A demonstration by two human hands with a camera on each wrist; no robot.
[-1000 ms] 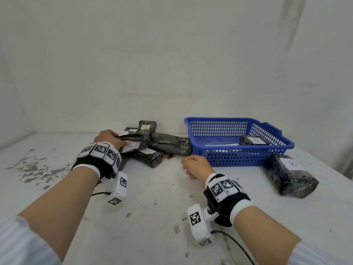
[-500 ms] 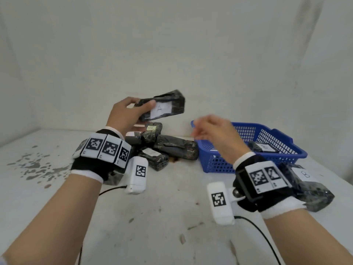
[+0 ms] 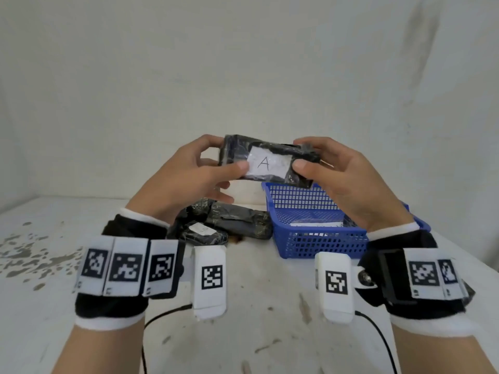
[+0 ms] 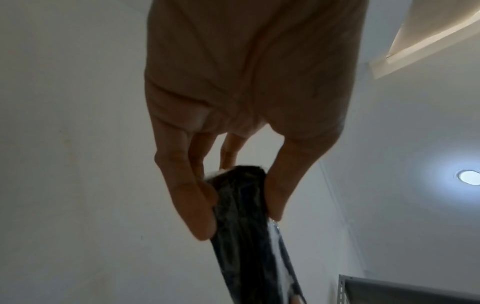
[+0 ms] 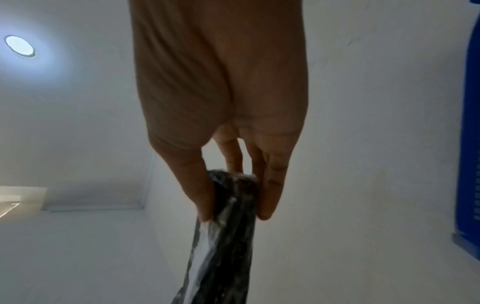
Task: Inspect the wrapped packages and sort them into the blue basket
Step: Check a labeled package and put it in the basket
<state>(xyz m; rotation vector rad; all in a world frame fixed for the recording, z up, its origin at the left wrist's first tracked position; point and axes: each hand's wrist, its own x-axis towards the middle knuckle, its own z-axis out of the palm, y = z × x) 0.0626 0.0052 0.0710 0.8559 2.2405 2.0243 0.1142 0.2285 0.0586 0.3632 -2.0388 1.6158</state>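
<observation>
So both hands are on one black wrapped package (image 3: 267, 160), held up in the air in front of the wall. The left hand (image 3: 186, 179) pinches its left end, thumb on the front face right beside the white label (image 3: 266, 163), fingers curled round the back. The right hand (image 3: 348, 182) does the same on the other end, thumb tip pressed on the front just right of the label. The label faces the camera and reads "A" in handwriting.

The wrist views back this up: on the left wrist cam the package (image 4: 244, 216) sits edge-on, squeezed between thumb and fingers, and on the right wrist cam it's the same deal, the package (image 5: 228, 216) clamped between thumb and fingers at its end.

Straight below the right-hand grip is the blue basket (image 3: 310, 233), sitting on the white table (image 3: 256, 333). Something white lies flat inside it, can't tell what exactly. Below the left-hand grip, just beside the basket's left wall, there's a small pile of other wrapped packages (image 3: 229, 225), one with a white label I can't read.
</observation>
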